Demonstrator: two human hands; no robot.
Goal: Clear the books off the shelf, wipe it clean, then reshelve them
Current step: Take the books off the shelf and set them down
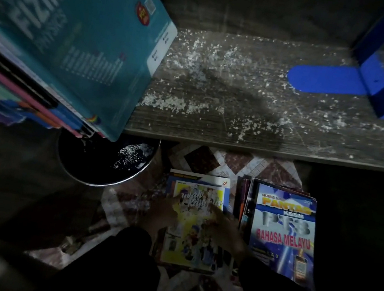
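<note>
Yellow-covered book (192, 242) lies on the floor; we rest our left hand (163, 213) and right hand (227, 229) on it, fingers stretched, gripping nothing.

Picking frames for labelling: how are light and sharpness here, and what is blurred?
Head view: dim, corners nearly black; the shelf is lit best, its white specks crisp; the left hand and right hand on the yellow book are motion-blurred; the teal book smears too.
</note>
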